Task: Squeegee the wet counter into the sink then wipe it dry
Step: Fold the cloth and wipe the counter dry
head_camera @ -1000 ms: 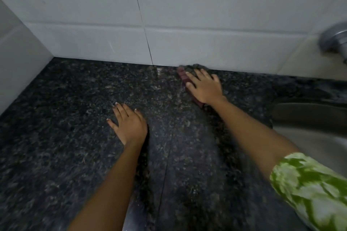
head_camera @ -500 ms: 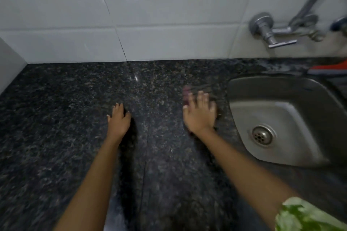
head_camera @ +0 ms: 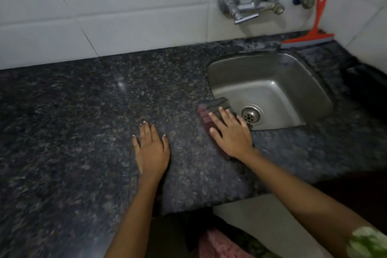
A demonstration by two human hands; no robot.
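Note:
My right hand [head_camera: 231, 134] presses flat on a dark maroon-and-grey cloth [head_camera: 211, 109] at the sink's near left rim; the cloth's far corner hangs over the edge of the steel sink [head_camera: 278, 81]. My left hand [head_camera: 151, 148] rests flat, fingers spread, on the black speckled granite counter [head_camera: 83, 121], a little left of the cloth and holding nothing. The red squeegee [head_camera: 314, 33] leans against the white tiled wall behind the sink, at the far right, away from both hands.
A metal tap [head_camera: 249, 6] juts from the wall above the sink. The drain [head_camera: 250, 114] lies just right of my right hand. The counter's front edge [head_camera: 209, 205] steps back below the sink. White tiles [head_camera: 125, 6] bound the counter at the back.
My right hand has slid the cloth from the back wall toward the front and right, up to the sink's edge. My left hand stayed flat on the counter. The view shifted right.

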